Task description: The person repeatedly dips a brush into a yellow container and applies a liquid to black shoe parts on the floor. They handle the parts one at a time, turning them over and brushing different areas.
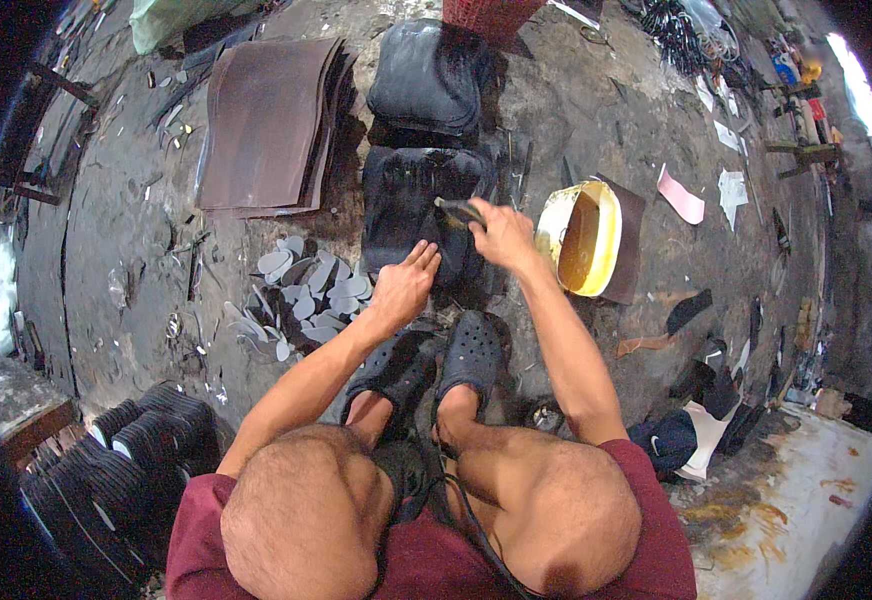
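My left hand (405,285) lies on the near edge of a black block (396,195), its fingers stretched out flat. Above the same block, my right hand (504,236) is closed around a short dark tool (459,211) with a pale tip. It looks like a glue brush, but its far end is too small to make out. A yellow tub (613,235) with amber-brown contents stands just right of my right hand. Grey oval cut pieces (303,300) lie in a loose heap left of my left hand.
A second black block (426,75) sits beyond the first. Brown sheets (266,125) are stacked at the far left. Black soles (146,460) pile up at the near left. A pink scrap (680,195) lies at the right. My feet wear dark clogs (473,350) close to the block.
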`<state>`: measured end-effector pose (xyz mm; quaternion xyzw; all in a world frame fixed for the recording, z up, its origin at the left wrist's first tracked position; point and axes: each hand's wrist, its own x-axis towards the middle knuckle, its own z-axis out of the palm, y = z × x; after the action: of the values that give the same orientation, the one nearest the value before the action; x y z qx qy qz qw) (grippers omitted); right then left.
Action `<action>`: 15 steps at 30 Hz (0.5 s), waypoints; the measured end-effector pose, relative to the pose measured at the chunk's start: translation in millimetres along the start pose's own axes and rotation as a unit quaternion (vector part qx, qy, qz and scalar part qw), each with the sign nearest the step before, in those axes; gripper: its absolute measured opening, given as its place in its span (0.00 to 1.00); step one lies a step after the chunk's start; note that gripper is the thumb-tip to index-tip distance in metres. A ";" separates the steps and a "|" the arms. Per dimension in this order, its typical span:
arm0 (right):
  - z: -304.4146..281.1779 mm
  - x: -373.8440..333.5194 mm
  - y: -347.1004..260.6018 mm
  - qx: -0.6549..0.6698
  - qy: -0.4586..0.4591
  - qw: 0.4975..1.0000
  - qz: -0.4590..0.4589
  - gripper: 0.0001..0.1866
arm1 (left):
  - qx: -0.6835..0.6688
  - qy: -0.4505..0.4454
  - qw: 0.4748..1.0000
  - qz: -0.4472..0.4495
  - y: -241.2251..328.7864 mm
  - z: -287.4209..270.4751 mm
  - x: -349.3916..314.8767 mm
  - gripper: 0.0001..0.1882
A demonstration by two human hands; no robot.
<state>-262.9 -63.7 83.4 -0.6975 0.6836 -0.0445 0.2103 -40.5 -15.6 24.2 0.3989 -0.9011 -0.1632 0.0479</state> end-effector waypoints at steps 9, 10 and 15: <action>-1.0 19.4 -3.1 -0.048 0.058 0.997 -0.019 0.18 | -0.050 0.019 0.999 -0.009 4.8 -7.8 8.2 0.38; 4.5 4.0 -2.1 -0.048 0.044 0.997 -0.040 0.17 | -0.062 0.015 0.998 -0.010 4.3 -9.6 5.4 0.38; 20.7 -52.4 -9.3 -0.080 0.033 0.987 -0.134 0.21 | -0.184 0.199 0.956 -0.108 -12.2 -36.5 -31.6 0.26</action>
<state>-250.2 -8.2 79.7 -0.7955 0.5920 -0.0406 0.1228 -2.7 -9.4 55.9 0.5028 -0.7790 -0.2479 0.2807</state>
